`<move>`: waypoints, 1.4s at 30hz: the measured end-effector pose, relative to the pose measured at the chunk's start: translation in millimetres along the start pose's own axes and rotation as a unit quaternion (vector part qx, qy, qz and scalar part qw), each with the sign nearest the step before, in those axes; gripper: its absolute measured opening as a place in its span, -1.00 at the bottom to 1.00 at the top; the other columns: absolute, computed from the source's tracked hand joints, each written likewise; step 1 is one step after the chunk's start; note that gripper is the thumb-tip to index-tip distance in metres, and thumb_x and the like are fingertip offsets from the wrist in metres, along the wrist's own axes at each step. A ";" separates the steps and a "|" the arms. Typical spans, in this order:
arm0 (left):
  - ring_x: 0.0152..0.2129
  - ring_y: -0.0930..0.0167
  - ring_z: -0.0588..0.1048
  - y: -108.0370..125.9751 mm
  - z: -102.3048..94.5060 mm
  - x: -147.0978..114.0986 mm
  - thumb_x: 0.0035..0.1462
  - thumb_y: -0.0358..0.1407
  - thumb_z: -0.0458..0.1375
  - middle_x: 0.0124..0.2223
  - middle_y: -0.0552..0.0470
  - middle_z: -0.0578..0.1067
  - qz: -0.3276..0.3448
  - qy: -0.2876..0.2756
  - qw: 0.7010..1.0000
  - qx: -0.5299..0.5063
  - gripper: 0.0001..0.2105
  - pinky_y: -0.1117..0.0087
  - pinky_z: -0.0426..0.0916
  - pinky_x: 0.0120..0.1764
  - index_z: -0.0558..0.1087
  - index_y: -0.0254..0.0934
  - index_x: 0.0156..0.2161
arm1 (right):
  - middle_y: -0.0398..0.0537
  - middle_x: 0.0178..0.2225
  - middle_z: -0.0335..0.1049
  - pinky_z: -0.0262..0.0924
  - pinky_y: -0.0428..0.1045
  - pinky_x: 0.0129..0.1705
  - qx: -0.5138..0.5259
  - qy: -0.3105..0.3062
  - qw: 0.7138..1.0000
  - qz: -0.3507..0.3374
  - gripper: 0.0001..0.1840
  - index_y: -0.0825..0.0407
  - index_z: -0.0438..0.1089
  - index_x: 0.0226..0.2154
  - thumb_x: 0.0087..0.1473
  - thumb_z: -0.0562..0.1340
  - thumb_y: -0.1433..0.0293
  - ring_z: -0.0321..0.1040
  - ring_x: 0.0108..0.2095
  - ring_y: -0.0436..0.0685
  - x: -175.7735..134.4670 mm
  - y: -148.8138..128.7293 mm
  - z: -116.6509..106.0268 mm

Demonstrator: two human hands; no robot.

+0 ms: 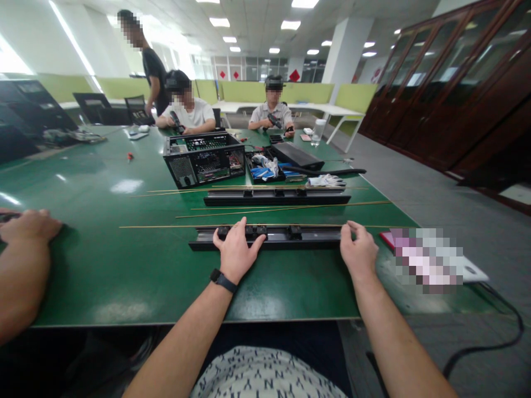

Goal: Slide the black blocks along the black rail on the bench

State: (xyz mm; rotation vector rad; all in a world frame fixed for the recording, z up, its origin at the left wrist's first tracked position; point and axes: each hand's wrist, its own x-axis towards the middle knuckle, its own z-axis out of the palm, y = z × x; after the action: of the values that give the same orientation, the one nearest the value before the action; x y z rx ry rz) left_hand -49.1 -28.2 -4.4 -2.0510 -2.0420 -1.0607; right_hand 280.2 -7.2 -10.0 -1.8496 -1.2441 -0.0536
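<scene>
A long black rail (pixel 319 244) with small black blocks (pixel 294 231) along its channel lies crosswise in front of me. My left hand (pixel 237 251), a dark band on its wrist, rests over the left part of this rail. Its fingers are spread around the blocks there, and the palm hides part of the channel. At the rail's right end, my right hand (pixel 360 249) is closed in a pinch on a thin brass-coloured rod (pixel 157 226). That rod runs along the rail's far edge and sticks out past both ends.
Beyond lie a second black rail (pixel 277 200), more thin rods (pixel 215 214), an open computer case (pixel 205 160) and gloves (pixel 326 181). A pixelated flat item (pixel 475 273) with a cable sits right. Another person's hand (pixel 31 225) is left; two people sit opposite.
</scene>
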 end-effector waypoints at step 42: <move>0.20 0.05 0.46 4.5 -4.8 0.3 0.31 0.04 0.15 0.25 -0.29 0.52 -0.008 -0.014 1.000 0.003 -0.39 -0.28 -0.16 0.36 0.31 -0.23 0.34 | 0.12 0.04 0.59 0.14 0.19 0.20 0.009 -0.074 0.967 -0.244 -0.53 0.04 0.48 0.09 0.32 0.10 0.15 0.47 0.06 0.25 -24.7 -29.7 8.7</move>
State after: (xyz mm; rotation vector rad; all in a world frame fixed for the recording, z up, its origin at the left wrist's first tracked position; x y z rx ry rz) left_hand -47.1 -30.8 1.3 -2.0614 -2.0757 -1.0342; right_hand 241.7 -16.0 -8.1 -1.5136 -1.7761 -0.1755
